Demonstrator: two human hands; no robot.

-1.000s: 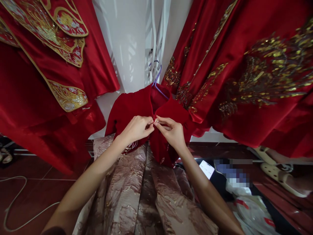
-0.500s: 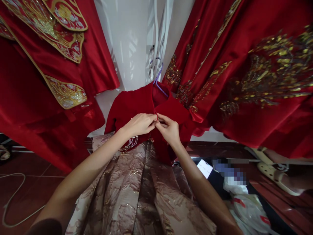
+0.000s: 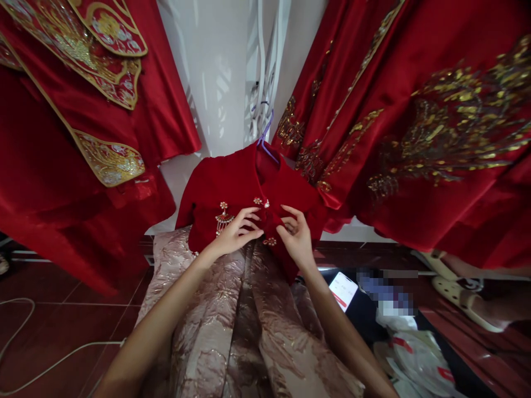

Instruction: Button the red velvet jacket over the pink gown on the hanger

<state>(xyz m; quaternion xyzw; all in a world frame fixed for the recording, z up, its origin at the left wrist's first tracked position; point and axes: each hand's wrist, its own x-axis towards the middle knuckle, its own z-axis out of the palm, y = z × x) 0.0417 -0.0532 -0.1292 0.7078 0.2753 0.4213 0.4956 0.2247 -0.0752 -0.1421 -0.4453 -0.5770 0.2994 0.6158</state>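
Red jacket (image 3: 228, 177) lies directly under our fingertips, hung on a purple hanger (image 3: 269, 153) that shows at the collar, beyond our grip. Its front opening is the line that matters: it runs from the collar back toward us and passes between our hands, one on each side. Just beyond our fingertips, near the top of that line, sits a white bead (image 3: 266, 204), closer to our left hand (image 3: 233, 232) than to our right hand (image 3: 297, 237). A small flower ornament (image 3: 258, 201) is just left of the bead. A lower flower ornament (image 3: 270, 241) lies on our side of the grip, below and between the thumbs.

Our left fingers are spread, the thumb well clear of them, and we see nothing pinched there. Our right index finger stands away from its thumb; whether the other fingers nip the jacket's edge, we cannot tell.

Left of our left fingers, a tasselled brooch (image 3: 224, 217) hangs on the jacket. Shiny pink cloth (image 3: 207, 315) spreads toward us, below the grip. Farther off to our right lies a phone (image 3: 343, 290), near a plastic bag (image 3: 421, 356).
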